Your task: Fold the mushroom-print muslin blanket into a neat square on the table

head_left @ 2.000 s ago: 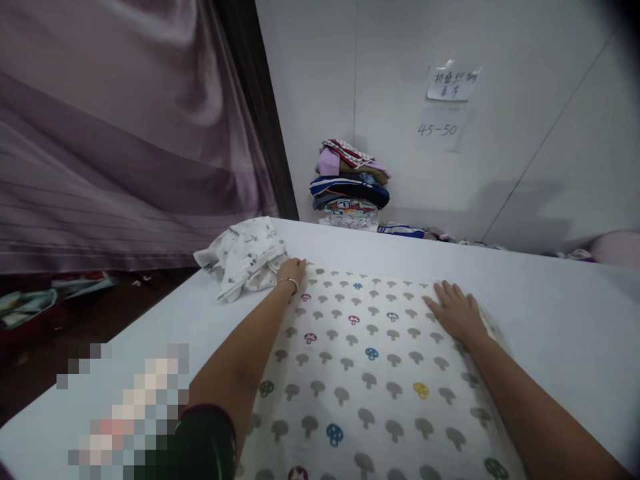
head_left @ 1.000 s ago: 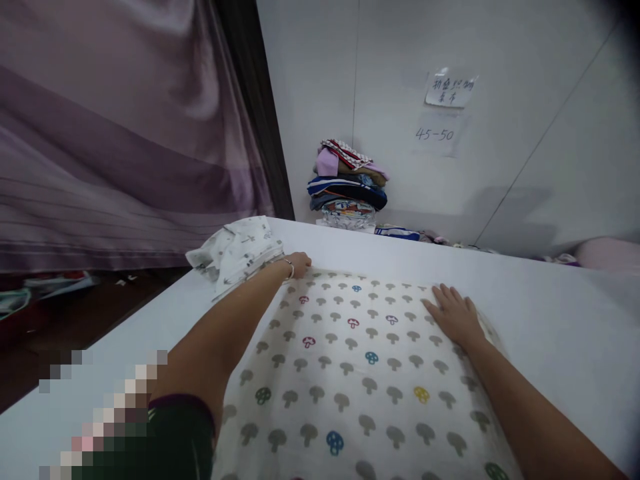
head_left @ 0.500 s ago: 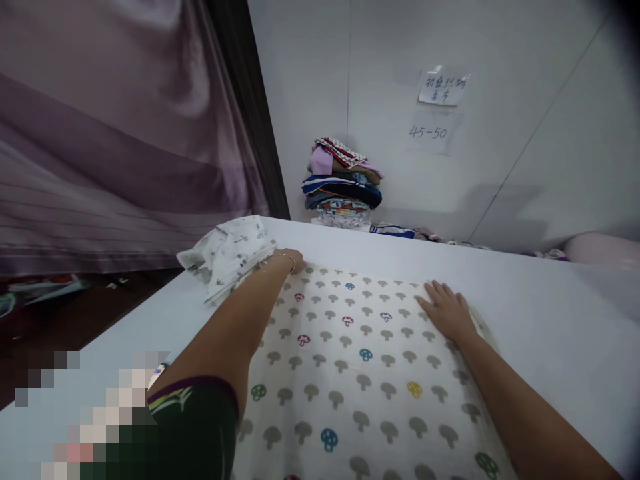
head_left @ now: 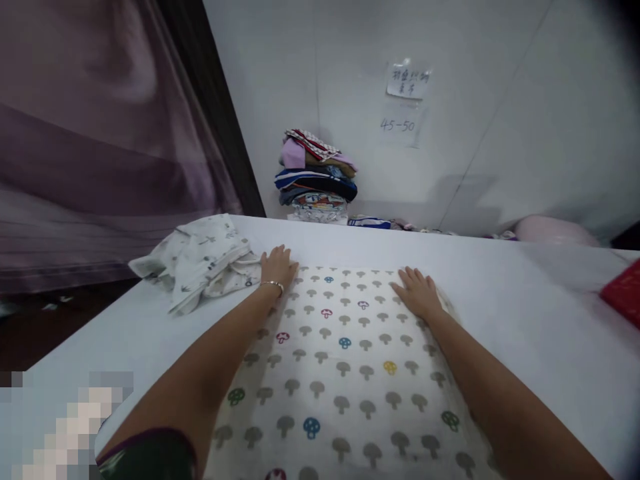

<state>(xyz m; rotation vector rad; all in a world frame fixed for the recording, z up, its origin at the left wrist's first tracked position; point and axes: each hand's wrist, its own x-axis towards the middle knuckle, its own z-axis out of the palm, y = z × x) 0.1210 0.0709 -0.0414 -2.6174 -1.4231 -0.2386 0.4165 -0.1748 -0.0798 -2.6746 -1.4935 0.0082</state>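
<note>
A white cloth with grey and coloured mushroom prints (head_left: 350, 387) lies spread flat on the white table, running from its far part toward me. At the cloth's far left corner rests my left hand (head_left: 277, 268), palm down with the fingers stretched out; a bracelet is on that wrist. My right hand (head_left: 417, 293) lies flat on the far right corner, fingers spread. Neither hand grips anything. Beside my left hand is a crumpled white cloth with a small plant-like print (head_left: 205, 257).
Past the table (head_left: 520, 320) stands a stack of folded fabrics (head_left: 317, 177) against the wall. Purple curtains (head_left: 100, 133) hang at the left. A red item (head_left: 624, 293) sits at the right edge, and two paper notes (head_left: 407, 81) are on the wall.
My left hand has turned from curled at the cloth's far left corner to lying flat there, fingers out. My right hand stays on the right corner. The view has shifted right.
</note>
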